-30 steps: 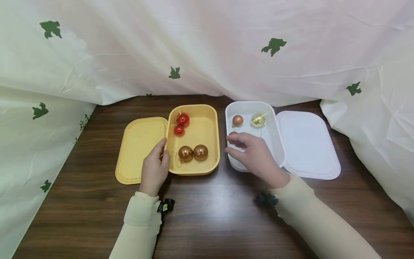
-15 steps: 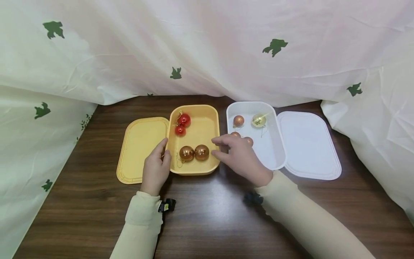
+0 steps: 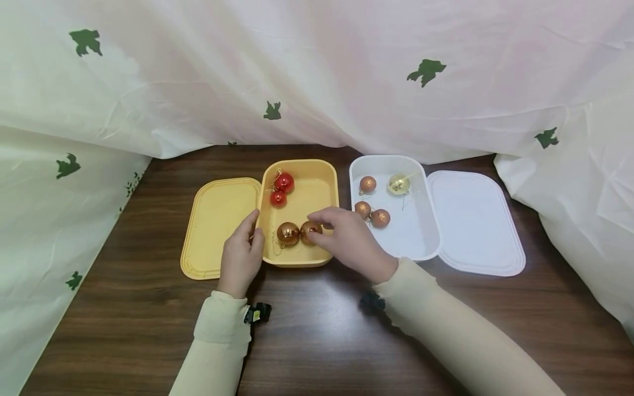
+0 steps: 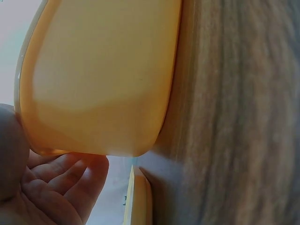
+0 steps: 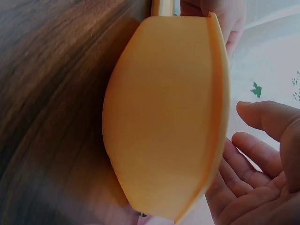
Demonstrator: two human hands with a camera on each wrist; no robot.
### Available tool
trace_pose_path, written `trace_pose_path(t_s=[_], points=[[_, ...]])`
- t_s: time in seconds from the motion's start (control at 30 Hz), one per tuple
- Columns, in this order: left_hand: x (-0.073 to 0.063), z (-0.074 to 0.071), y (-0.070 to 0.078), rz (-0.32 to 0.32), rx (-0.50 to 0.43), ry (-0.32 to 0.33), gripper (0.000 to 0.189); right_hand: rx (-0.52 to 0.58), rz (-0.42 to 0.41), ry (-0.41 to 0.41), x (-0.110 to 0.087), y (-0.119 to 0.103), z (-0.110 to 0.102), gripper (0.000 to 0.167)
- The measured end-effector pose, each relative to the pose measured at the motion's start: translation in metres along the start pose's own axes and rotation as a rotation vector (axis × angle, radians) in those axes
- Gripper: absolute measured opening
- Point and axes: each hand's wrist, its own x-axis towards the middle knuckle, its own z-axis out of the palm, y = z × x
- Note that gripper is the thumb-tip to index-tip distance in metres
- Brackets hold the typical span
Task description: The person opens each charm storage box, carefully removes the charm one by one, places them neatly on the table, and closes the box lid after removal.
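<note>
A yellow box (image 3: pixel 314 192) stands on the table, holding two red Christmas baubles (image 3: pixel 284 182) and two shiny brown baubles (image 3: pixel 288 234). My left hand (image 3: pixel 240 257) touches the box's left wall, its fingers fairly straight. Over the box's near right corner hovers my right hand (image 3: pixel 354 242), thumb and forefinger apart around the right-hand brown bauble, which they partly cover. In the right wrist view my right hand (image 5: pixel 258 183) shows above the yellow box's rim with nothing between its fingers. The left wrist view has my left fingers (image 4: pixel 84 187) against the box's end; baubles are hidden there.
Right of the yellow box stands a white box (image 3: pixel 416 236) with three glittery copper baubles (image 3: pixel 380 218) and a gold bauble (image 3: pixel 398 185). A yellow lid (image 3: pixel 220 228) lies at left, a white lid (image 3: pixel 477 220) at right. A white curtain (image 3: pixel 327 71) hangs behind.
My right hand has moved left from above the white box to over the yellow box's right-hand brown bauble, uncovering the copper baubles. The left hand stays at the yellow box.
</note>
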Motion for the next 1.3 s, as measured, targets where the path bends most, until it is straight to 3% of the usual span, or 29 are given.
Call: trace_pose_path(t_s=[0.53,0.97,1.3], points=[[0.006,0.005,0.001,-0.005,-0.054,-0.001,0.043,-0.09,-0.082,-0.082,0.024,-0.015,0.026,0.027],[0.012,0.011,-0.001,-0.064,-0.17,-0.005,0.043,-0.197,-0.031,-0.125,0.043,-0.015,0.035,0.032],[0.014,0.012,-0.002,-0.071,-0.217,0.001,0.043,-0.264,-0.021,-0.176,0.052,-0.019,0.042,0.029]])
